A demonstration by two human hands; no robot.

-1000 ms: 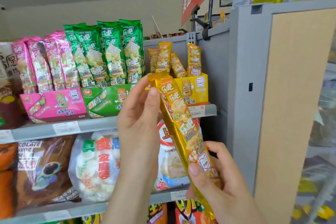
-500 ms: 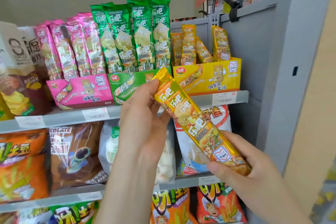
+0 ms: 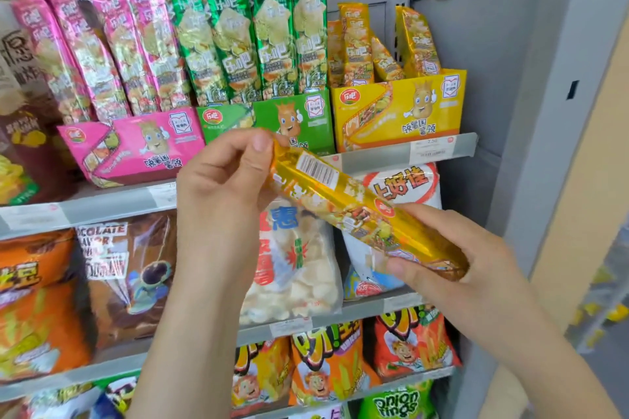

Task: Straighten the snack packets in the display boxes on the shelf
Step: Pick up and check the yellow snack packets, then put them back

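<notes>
I hold a long yellow snack packet [image 3: 354,206] in front of the shelf, slanting down to the right with its barcode side toward me. My left hand [image 3: 224,187] pinches its upper end and my right hand [image 3: 452,258] grips its lower end. On the top shelf stand three display boxes. The yellow box [image 3: 401,112] at the right holds a few yellow packets [image 3: 354,44], some leaning. The green box [image 3: 289,116] holds upright green packets [image 3: 252,27]. The pink box [image 3: 136,146] holds pink packets [image 3: 102,51] leaning left.
A grey side panel [image 3: 510,78] closes off the shelf at the right. Lower shelves carry large snack bags: a white cracker bag [image 3: 292,265], a brown chocolate bag [image 3: 126,275] and orange bags [image 3: 326,367]. Price tags line the shelf edge [image 3: 391,158].
The yellow packet has tilted flatter and turned over, so its barcode side now faces me. My view has moved closer to the shelf.
</notes>
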